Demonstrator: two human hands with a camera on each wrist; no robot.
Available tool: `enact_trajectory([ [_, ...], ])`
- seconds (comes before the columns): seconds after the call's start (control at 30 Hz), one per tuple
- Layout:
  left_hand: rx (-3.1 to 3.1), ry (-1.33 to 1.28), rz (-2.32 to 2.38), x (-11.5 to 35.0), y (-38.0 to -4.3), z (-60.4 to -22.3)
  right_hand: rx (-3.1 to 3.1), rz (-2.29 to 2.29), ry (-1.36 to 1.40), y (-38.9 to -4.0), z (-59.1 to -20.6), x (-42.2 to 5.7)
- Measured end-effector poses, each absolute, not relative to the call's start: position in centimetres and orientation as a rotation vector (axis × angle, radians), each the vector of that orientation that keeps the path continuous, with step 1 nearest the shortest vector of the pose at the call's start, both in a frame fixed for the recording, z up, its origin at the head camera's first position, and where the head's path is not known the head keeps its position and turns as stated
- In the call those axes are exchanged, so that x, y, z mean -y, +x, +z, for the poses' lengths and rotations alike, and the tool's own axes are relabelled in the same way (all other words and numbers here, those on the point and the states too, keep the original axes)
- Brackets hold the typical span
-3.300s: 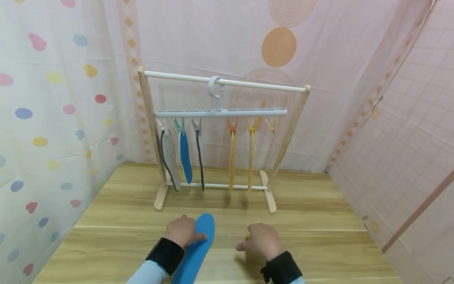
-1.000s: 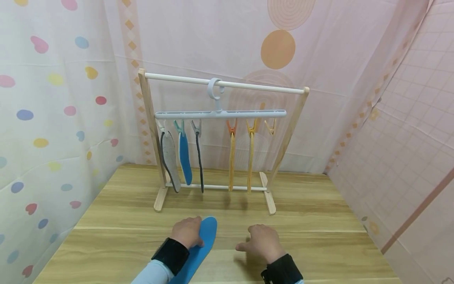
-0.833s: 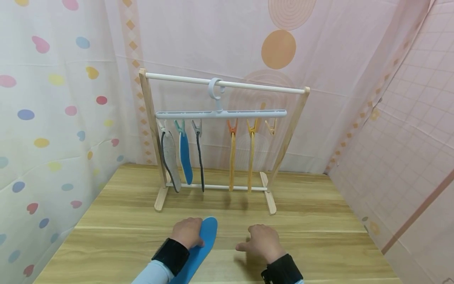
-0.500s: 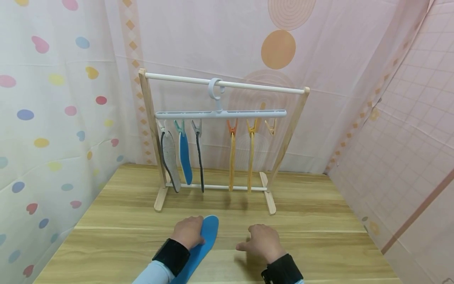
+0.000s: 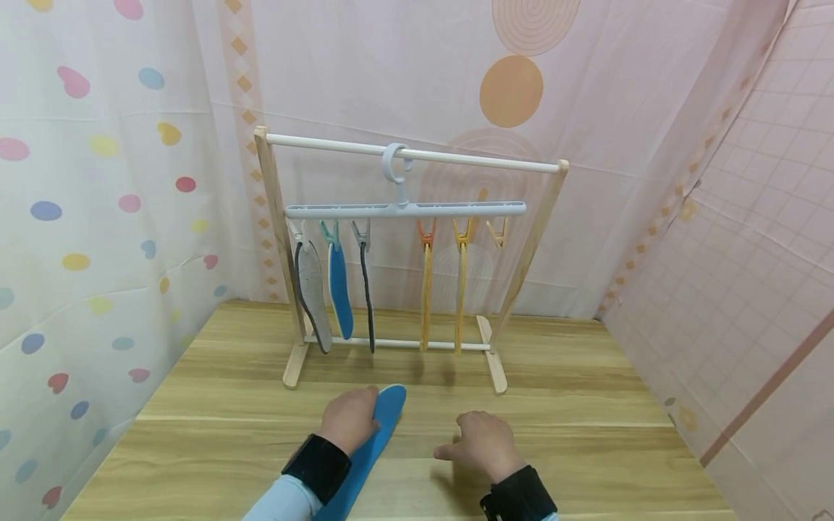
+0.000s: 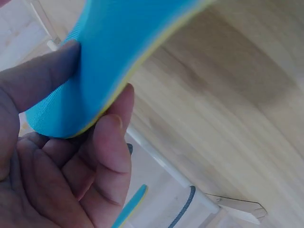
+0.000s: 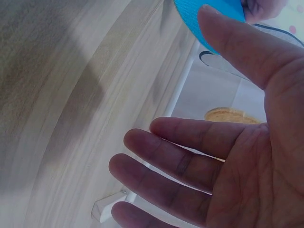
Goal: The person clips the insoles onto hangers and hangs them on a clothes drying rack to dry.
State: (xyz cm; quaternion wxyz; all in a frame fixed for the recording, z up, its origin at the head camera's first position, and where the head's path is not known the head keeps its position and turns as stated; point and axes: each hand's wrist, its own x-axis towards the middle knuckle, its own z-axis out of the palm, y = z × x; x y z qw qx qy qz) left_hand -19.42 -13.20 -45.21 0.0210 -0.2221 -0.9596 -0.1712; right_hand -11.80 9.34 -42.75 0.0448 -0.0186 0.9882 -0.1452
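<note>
My left hand grips a blue insole near its far end. In the left wrist view the thumb lies on its blue face, while the curled fingers are behind the yellow edge. The insole slants over the wooden table, its near end cut off by the head view's lower border. My right hand hovers to the right with fingers spread and loosely bent; its palm holds nothing.
Behind the hands stands a wooden rack with a light-blue hanger. Clips on it hold a grey insole, a blue insole, a dark thin one and two tan ones. A pale orange clip hangs unused.
My left thumb, earlier stretched across the blue insole, now sits by its edge. The left hand has shifted a little forward and right, and the insole's far end has tilted up. The right hand stays put.
</note>
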Motion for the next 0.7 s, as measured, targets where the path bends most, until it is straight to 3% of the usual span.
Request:
enact_trajectory([
  [0.7,2.954,-0.716,-0.649,11.9,-19.4,-42.8,-3.038,-0.467,-0.050,-11.8,-42.6,-9.6],
])
